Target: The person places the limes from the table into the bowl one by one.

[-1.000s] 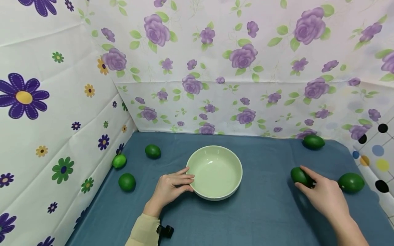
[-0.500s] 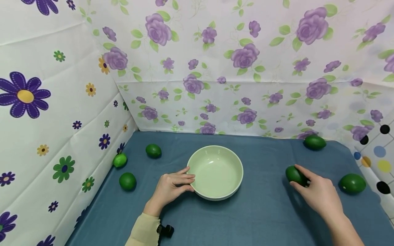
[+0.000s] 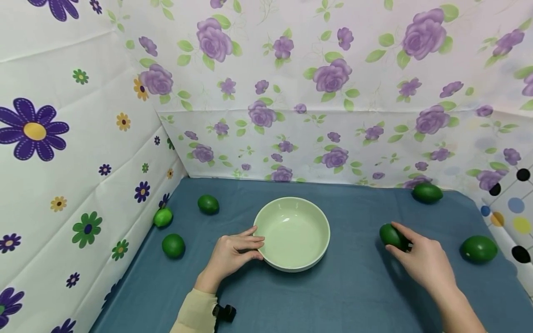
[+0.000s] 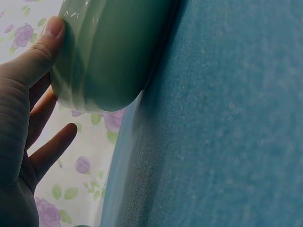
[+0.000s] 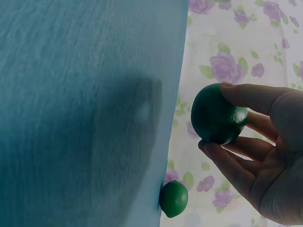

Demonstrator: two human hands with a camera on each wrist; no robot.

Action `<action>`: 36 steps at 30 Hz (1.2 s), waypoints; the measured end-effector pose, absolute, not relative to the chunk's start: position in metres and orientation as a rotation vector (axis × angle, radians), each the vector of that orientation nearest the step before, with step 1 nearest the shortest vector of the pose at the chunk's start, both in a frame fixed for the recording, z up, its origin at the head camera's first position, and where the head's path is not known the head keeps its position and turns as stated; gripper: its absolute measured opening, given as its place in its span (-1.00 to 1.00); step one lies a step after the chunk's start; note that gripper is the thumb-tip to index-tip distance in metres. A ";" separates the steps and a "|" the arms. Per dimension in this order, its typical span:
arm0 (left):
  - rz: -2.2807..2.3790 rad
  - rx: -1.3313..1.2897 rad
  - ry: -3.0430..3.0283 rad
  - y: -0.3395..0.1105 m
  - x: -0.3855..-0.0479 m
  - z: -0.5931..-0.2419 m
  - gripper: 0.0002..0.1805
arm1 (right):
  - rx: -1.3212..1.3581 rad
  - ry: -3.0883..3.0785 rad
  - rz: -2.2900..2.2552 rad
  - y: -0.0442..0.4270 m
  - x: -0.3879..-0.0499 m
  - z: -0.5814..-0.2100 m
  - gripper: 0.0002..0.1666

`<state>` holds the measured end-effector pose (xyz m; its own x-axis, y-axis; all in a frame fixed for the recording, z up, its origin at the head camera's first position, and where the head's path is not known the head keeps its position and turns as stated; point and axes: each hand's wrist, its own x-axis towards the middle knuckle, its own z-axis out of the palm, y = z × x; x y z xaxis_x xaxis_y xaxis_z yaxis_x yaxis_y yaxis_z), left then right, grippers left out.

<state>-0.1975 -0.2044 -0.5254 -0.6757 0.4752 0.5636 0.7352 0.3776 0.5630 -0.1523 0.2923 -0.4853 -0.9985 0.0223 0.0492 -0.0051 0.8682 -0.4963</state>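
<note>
A pale green bowl (image 3: 291,233) stands near the middle of the blue cloth. At its left rim is the left hand (image 3: 231,254); in the left wrist view that hand (image 4: 28,99) pinches the wall of the bowl (image 4: 104,56) between thumb and fingers. To the right of the bowl, the right hand (image 3: 426,261) holds a dark green lime (image 3: 393,236). The right wrist view shows this lime (image 5: 218,113) between the thumb and fingertips of the right hand (image 5: 270,146), held off the cloth.
Left of the bowl lie three limes, one at the back (image 3: 208,204), one by the side wall (image 3: 163,217), one nearer (image 3: 173,246). Two more lie at the right, one far (image 3: 427,193), one nearer (image 3: 479,249). Flowered sheets rise behind and at the left of the blue cloth (image 3: 316,305).
The right hand has moved left with the lime, towards the bowl. The left hand and the bowl have stayed in place.
</note>
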 end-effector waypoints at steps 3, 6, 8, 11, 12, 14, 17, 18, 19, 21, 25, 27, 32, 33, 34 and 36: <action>-1.196 -1.061 -2.338 -0.204 -0.197 -0.525 -0.59 | -0.001 -2.975 0.793 0.289 -0.153 -0.485 -0.15; -1.201 -1.058 -2.342 -0.204 -0.197 -0.525 -0.60 | 0.006 -2.970 0.800 0.286 -0.153 -0.485 -0.16; -1.205 -1.057 -2.345 -0.205 -0.198 -0.525 -0.60 | 0.010 -2.964 0.799 0.285 -0.154 -0.485 -0.16; -1.209 -1.055 -2.346 -0.205 -0.198 -0.526 -0.60 | 0.016 -2.963 0.802 0.283 -0.155 -0.485 -0.16; -1.211 -1.055 -2.346 -0.205 -0.198 -0.526 -0.60 | 0.019 -2.961 0.800 0.282 -0.155 -0.485 -0.16; -1.213 -1.059 -2.340 -0.205 -0.198 -0.526 -0.60 | 0.019 -2.961 0.803 0.281 -0.155 -0.486 -0.15; -1.218 -1.063 -2.334 -0.205 -0.198 -0.526 -0.61 | 0.021 -2.960 0.799 0.278 -0.156 -0.486 -0.15; -1.219 -1.065 -2.333 -0.205 -0.199 -0.527 -0.61 | 0.018 -2.961 0.800 0.278 -0.156 -0.486 -0.15; -1.218 -1.068 -2.332 -0.205 -0.199 -0.527 -0.61 | 0.016 -2.960 0.797 0.277 -0.156 -0.486 -0.16; -1.221 -1.068 -2.335 -0.205 -0.199 -0.527 -0.61 | 0.019 -2.960 0.799 0.276 -0.156 -0.486 -0.16; -1.223 -1.068 -2.338 -0.205 -0.199 -0.528 -0.61 | 0.017 -2.964 0.804 0.274 -0.156 -0.486 -0.16; -1.228 -1.066 -2.341 -0.205 -0.199 -0.528 -0.61 | 0.017 -2.972 0.816 0.273 -0.156 -0.487 -0.16; -1.230 -1.058 -2.351 -0.205 -0.199 -0.529 -0.61 | 0.010 -2.987 0.842 0.272 -0.156 -0.489 -0.15; -1.229 -1.057 -2.351 -0.205 -0.199 -0.529 -0.61 | 0.011 -2.987 0.845 0.271 -0.156 -0.489 -0.15; -1.229 -1.057 -2.351 -0.205 -0.199 -0.529 -0.61 | 0.011 -2.985 0.845 0.271 -0.156 -0.489 -0.15; -1.231 -1.055 -2.349 -0.205 -0.199 -0.529 -0.61 | 0.012 -2.979 0.843 0.270 -0.156 -0.489 -0.16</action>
<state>-0.1990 -0.2049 -0.5288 -0.6916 0.4738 0.5452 0.7179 0.3679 0.5910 -0.1559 0.2698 -0.4887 -0.9989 0.0048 0.0459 -0.0200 0.8517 -0.5236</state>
